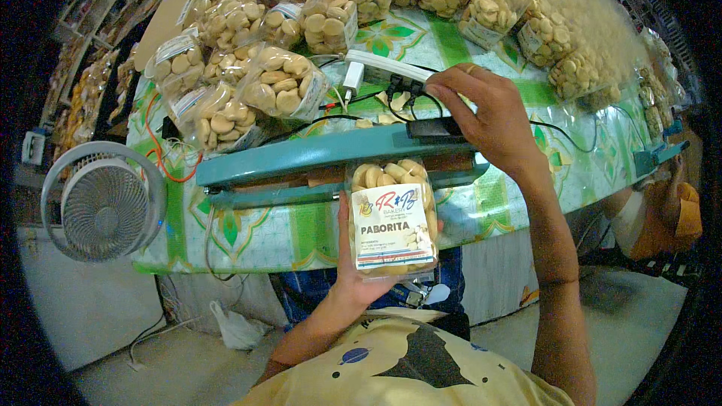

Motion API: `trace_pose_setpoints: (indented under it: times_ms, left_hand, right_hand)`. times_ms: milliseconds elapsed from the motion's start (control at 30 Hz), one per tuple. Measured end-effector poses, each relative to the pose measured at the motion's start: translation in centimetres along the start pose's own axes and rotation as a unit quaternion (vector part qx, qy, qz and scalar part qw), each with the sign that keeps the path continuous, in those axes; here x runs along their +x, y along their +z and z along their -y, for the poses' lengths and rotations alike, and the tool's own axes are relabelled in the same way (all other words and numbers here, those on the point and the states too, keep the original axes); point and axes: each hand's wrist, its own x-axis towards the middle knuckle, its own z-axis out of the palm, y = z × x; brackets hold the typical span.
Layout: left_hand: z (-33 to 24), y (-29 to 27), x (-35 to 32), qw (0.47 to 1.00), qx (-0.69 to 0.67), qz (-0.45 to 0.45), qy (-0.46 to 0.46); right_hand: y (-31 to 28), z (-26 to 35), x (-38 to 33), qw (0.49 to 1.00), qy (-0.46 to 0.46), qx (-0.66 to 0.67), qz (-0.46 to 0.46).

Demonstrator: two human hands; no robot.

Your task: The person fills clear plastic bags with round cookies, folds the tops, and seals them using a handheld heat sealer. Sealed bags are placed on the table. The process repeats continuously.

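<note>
My left hand (352, 271) holds up a clear plastic bag of round pale cookies (398, 214), thumb along its left side and the fingers behind it. The bag is upright, its white printed label facing me, with its top close to the long blue-green bag sealer (301, 156) on the table. My right hand (485, 109) is above the sealer's black end piece (436, 129), fingers bent and drawn together. Its fingertips overlap the end of a white power strip (391, 66). Whatever they pinch, if anything, is hidden.
Many filled cookie bags (327, 19) crowd the table's far side. A round grey fan (105, 207) stands at the left edge. Black cables and an orange cord (156, 152) run over the green-and-white tablecloth (293, 244). Another person (650, 214) is at the far right.
</note>
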Motion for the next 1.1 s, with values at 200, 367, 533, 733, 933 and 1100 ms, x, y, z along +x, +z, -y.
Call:
trace_pose_setpoints:
  times_ms: [200, 367, 533, 733, 933, 1100]
  left_hand:
    - [-0.5, -1.7, -0.2, 0.994, 0.014, 0.093, -0.053]
    - [-0.9, -2.9, -0.5, 0.986, 0.071, 0.138, -0.053]
    - [-1.4, -4.2, -1.3, 0.987, 0.085, 0.123, -0.054]
    - [-2.8, -7.2, -2.4, 0.978, 0.191, 0.064, -0.05]
    - [-3.8, -7.4, -3.8, 0.933, 0.358, -0.008, -0.027]
    - [-5.3, -1.9, -2.0, 0.806, 0.564, 0.157, 0.086]
  right_hand:
    - [-3.2, 4.8, -1.0, 0.984, -0.114, 0.018, -0.136]
    - [-2.6, 8.3, -3.1, 0.988, -0.119, 0.083, -0.051]
    - [-0.7, 8.0, -4.4, 0.993, -0.021, 0.111, 0.035]
    - [-1.0, 8.4, -5.3, 0.986, 0.013, 0.165, 0.036]
    - [-2.0, 10.1, -6.2, 0.976, 0.034, 0.209, 0.055]
    - [-0.7, 10.7, -8.0, 0.981, 0.003, 0.19, 0.047]
